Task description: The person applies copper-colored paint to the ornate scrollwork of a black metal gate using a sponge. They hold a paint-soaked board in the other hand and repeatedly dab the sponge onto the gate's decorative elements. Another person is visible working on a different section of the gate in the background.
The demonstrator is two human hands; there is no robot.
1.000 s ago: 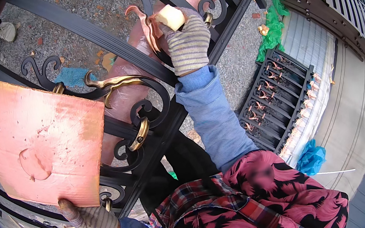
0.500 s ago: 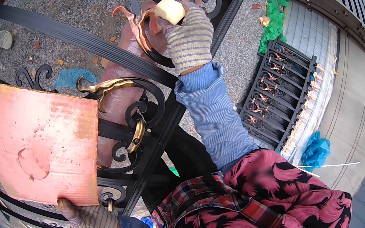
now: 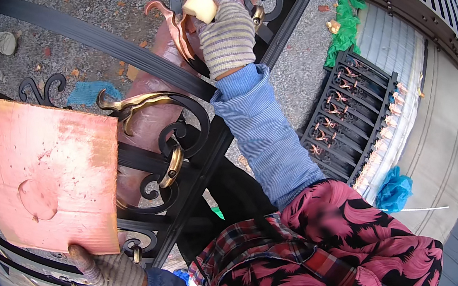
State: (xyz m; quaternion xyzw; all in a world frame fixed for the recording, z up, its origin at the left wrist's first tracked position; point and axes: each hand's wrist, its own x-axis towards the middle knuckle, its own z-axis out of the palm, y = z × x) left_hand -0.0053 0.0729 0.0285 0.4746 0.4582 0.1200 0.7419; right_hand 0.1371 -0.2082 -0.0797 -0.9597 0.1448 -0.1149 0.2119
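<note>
Right hand (image 3: 227, 37): pinching sponge (image 3: 200, 8) beside leaf (image 3: 177, 34) on fence (image 3: 108, 45)
Left hand (image 3: 111, 271): pinching card (image 3: 47, 176) over fence's left
Sponge: light dabs likely best

The card (image 3: 47, 176) looks like cardboard, its pink coat smooth with a slight sheen; the sponge (image 3: 200, 7) appears matt and foamy. The railing (image 3: 108, 47) is satin black metal, its leaf (image 3: 143, 101) glossy gold. The gloves (image 3: 227, 39) are matt knit; the roll (image 3: 155, 131) has shiny, wrinkled plastic wrap.
</note>
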